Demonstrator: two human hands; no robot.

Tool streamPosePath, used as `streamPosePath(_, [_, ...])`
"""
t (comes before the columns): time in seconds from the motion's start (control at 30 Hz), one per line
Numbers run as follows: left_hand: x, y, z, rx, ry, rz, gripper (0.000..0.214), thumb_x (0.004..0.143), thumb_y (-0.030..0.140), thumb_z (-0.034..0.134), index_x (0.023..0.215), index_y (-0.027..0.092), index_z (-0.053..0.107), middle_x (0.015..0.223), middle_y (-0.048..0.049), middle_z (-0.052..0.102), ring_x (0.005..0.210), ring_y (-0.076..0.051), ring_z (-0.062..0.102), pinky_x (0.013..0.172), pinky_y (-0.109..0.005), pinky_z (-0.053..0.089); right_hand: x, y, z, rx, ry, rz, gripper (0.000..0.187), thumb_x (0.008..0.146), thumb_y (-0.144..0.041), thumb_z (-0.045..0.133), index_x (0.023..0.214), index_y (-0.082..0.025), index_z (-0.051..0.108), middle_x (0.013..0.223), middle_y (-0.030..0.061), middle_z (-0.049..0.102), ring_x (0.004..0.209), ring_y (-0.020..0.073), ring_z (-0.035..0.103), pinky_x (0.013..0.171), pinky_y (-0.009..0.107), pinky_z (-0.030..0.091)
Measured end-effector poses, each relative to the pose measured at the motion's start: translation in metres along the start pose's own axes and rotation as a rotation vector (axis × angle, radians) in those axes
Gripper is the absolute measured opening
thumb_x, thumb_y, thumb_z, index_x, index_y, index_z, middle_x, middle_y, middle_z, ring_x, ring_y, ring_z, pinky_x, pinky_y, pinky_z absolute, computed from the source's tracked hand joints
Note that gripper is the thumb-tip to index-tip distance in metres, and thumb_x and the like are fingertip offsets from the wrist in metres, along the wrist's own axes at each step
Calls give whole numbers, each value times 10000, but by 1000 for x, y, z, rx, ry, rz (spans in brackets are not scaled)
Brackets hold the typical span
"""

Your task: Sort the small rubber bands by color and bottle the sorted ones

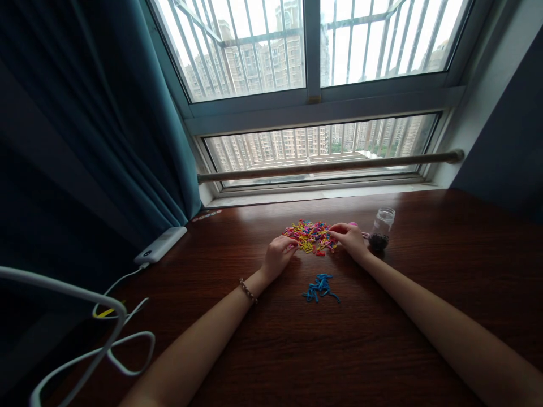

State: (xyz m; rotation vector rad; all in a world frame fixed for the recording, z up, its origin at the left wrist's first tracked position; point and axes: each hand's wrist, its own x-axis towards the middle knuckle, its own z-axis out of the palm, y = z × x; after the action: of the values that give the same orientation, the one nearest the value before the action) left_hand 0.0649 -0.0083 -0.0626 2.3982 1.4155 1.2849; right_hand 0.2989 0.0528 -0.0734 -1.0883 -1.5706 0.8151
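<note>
A heap of small multicoloured bands, looking like elastic hair ties in pink, yellow, red and a little blue, lies on the dark wooden table. At its left edge is my left hand, fingers curled together at the bands. My right hand reaches into the right side, thumb and fingertips drawn together. What either hand pinches is too small to make out. Nearer to me, between my forearms, a separate small pile of blue bands lies on the wood. Just right of my right hand stands a clear jar with black bands at its bottom.
A pink round thing is partly hidden behind my right hand. At the left lie a white power bank and a looping white cable. A blue curtain hangs there. A window with a rail borders the table's far edge.
</note>
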Motion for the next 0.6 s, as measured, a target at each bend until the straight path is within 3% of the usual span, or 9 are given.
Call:
streamPosePath(0.13, [-8, 28, 5, -236, -127, 9, 144, 750, 300, 598, 767, 160, 623, 773, -46, 646, 727, -143, 585, 702, -267, 468, 1, -1, 1, 138, -35, 35, 283, 630, -373, 643, 791, -142, 664, 761, 64, 683, 690, 181, 635, 607, 270, 509])
streamPosePath(0.27, [-12, 51, 7, -408, -367, 187, 181, 745, 320, 604, 748, 143, 640, 761, -65, 643, 744, -148, 576, 711, -267, 470, 1, -6, 2, 253, -22, 90, 282, 609, -370, 662, 770, -138, 661, 709, 56, 675, 646, 176, 633, 573, 265, 511])
streamPosePath(0.37, [-11, 57, 5, -409, -435, 284, 182, 775, 306, 569, 718, 156, 655, 796, -70, 652, 826, -163, 567, 792, -298, 452, 0, -7, 1, 304, 3, 120, 285, 594, -366, 678, 761, -136, 661, 709, 57, 670, 621, 169, 625, 561, 265, 507])
streamPosePath(0.5, [-9, 55, 3, -323, -336, 236, 250, 836, 264, 474, 701, 166, 660, 775, -60, 651, 856, -164, 556, 831, -318, 430, -2, -14, 2, 418, -41, 141, 270, 589, -355, 690, 753, -142, 665, 693, 41, 660, 557, 127, 590, 539, 248, 481])
streamPosePath(0.6, [-9, 50, 3, -258, -153, 131, 274, 856, 250, 432, 718, 163, 651, 764, -58, 642, 819, -162, 555, 795, -318, 441, -9, -26, 2, 447, -360, 176, 262, 578, -337, 705, 738, -132, 673, 651, 26, 647, 511, 97, 558, 514, 228, 454])
